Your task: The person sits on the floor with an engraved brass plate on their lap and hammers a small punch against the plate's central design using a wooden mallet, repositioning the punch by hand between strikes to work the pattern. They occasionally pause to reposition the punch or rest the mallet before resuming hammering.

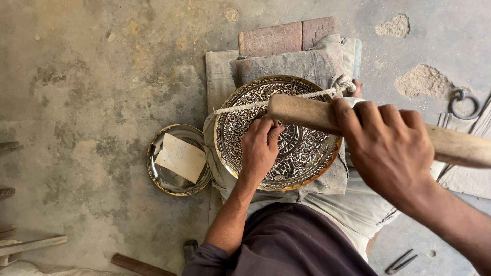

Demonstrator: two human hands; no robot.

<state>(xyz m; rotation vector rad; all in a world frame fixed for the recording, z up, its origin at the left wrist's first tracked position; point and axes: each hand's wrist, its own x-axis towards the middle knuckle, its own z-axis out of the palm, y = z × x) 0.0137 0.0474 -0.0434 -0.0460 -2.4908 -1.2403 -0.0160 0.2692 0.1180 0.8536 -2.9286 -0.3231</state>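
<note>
The engraved brass plate lies at the centre of the view on a folded grey cloth spread over the concrete floor, with two bricks at its twelve o'clock and a pale cord stretched across its upper rim. The left hand rests on the plate's middle, fingers pinched narrow around what seems to be a small punch or chisel, though the tool itself is hidden under the fingertips. The right hand, at three o'clock from the plate, is closed in a full grip around a thick wooden mallet whose head hovers just above the left hand's knuckles. To chase the pattern well, I judge the left hand should keep the tool steady and upright on the line, heel planted on the metal, while the mallet falls in short, even taps rather than heavy swings, so the fine scrollwork is not dented or skidded across. At nine o'clock from the plate sits a plain polished dish with a slip of paper lying in it; at the plate's five o'clock, near the frame's lower edge, metal pincers lie on the floor.
</note>
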